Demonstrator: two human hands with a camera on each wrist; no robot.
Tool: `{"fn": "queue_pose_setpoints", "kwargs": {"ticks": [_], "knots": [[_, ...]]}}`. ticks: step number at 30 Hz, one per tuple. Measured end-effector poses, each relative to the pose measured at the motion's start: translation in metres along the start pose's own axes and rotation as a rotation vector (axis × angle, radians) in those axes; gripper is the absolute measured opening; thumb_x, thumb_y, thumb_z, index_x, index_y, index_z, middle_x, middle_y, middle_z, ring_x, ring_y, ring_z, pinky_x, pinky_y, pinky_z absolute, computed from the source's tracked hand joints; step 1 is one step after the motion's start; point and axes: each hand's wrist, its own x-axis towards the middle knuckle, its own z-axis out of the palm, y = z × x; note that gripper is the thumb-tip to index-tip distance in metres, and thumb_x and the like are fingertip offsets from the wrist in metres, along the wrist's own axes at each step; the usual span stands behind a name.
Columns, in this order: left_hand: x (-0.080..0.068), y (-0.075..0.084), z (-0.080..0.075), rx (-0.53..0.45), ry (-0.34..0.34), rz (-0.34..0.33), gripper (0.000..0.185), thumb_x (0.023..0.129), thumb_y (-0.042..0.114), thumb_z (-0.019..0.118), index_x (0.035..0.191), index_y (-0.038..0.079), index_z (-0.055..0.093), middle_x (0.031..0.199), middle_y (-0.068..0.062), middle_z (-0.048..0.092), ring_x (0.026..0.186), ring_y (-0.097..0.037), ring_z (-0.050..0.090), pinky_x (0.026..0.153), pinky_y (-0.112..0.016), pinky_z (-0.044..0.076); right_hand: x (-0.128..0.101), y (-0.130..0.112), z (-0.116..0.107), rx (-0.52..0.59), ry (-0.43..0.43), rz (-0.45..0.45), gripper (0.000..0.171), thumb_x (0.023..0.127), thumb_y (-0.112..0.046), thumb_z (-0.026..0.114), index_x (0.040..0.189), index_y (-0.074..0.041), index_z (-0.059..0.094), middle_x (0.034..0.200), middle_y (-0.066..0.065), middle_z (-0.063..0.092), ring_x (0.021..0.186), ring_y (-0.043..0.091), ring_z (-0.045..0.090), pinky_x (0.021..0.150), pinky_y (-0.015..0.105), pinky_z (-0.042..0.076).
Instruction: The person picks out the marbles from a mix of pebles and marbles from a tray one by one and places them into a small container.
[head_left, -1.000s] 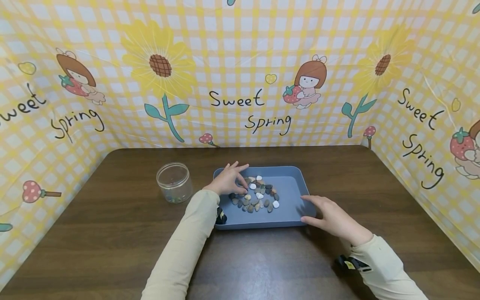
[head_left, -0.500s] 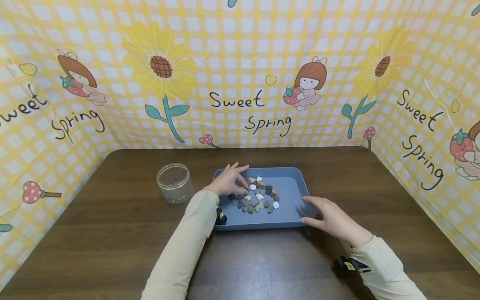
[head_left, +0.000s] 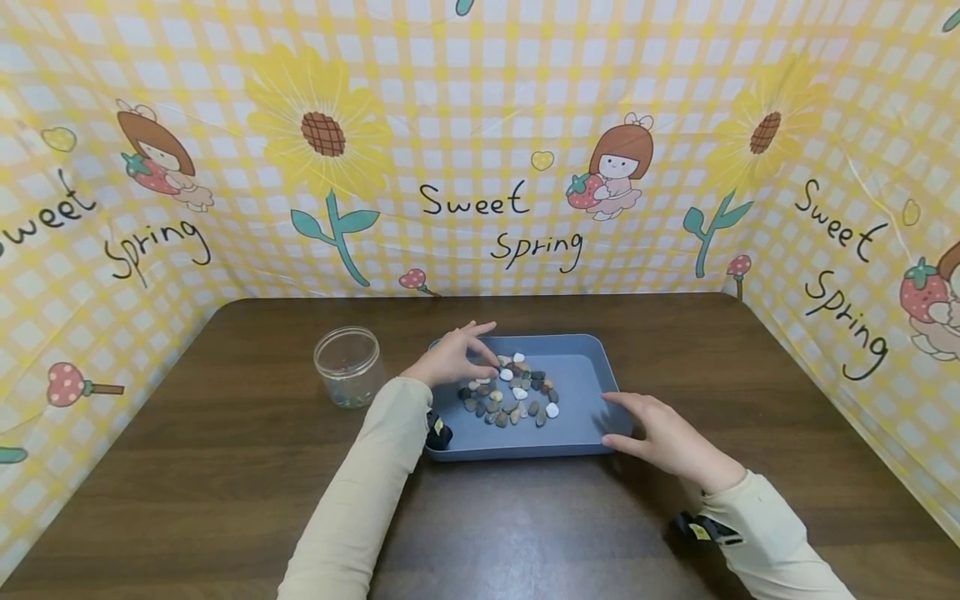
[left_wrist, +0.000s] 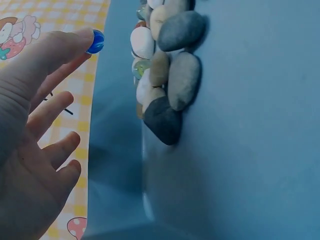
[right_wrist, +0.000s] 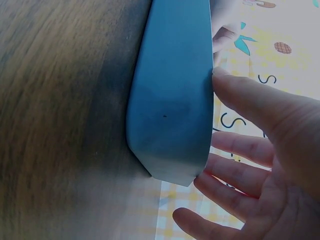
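Observation:
A small blue marble (left_wrist: pixel 97 42) is pinched at the thumb tip of my left hand (head_left: pixel 447 360), its other fingers spread. This hand is over the left part of a blue rectangular tray (head_left: pixel 581 383). Beneath and beside it lie grey, brown and white pebbles (head_left: pixel 510 408). Greenish glass marbles (left_wrist: pixel 142 67) show among the pebbles in the left wrist view. My right hand (head_left: pixel 667 437) touches the tray's right front corner, thumb and fingertips on the rim, fingers loosely extended.
Left of the tray stands a lidless clear jar (head_left: pixel 351 360) with a few bluish-green pieces at its bottom. Both stand on a dark wooden table (head_left: pixel 225 467). A yellow checked cloth (head_left: pixel 480 125) walls the back and sides.
My left hand has risen slightly and shifted left from among the pebbles, bringing the blue marble up with it. My right hand stays at the tray corner.

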Motion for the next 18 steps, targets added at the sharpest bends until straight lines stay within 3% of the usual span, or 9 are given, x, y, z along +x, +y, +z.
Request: {"fn": "queue_pose_setpoints", "kwargs": {"ticks": [7, 18], "knots": [[0.000, 0.001, -0.002, -0.034, 0.005, -0.018, 0.015, 0.081, 0.021, 0.073, 0.095, 0.014, 0.075, 0.154, -0.005, 0.030, 0.147, -0.028, 0.005, 0.115, -0.057, 0.012, 0.000, -0.001, -0.002, -0.004, -0.002, -0.006, 0.056, 0.083, -0.027, 0.070, 0.127, 0.001, 0.053, 0.126, 0.022, 0.058, 0.116, 0.038, 0.054, 0.096, 0.053, 0.044], [-0.002, 0.008, -0.011, -0.075, 0.024, -0.010, 0.015, 0.081, 0.022, 0.072, 0.094, 0.014, 0.075, 0.154, -0.002, 0.029, 0.148, -0.026, 0.006, 0.116, -0.056, 0.011, -0.001, -0.001, -0.003, -0.002, 0.000, -0.007, 0.056, 0.083, -0.028, 0.069, 0.128, 0.001, 0.052, 0.127, 0.022, 0.057, 0.117, 0.038, 0.054, 0.096, 0.053, 0.044]]}}
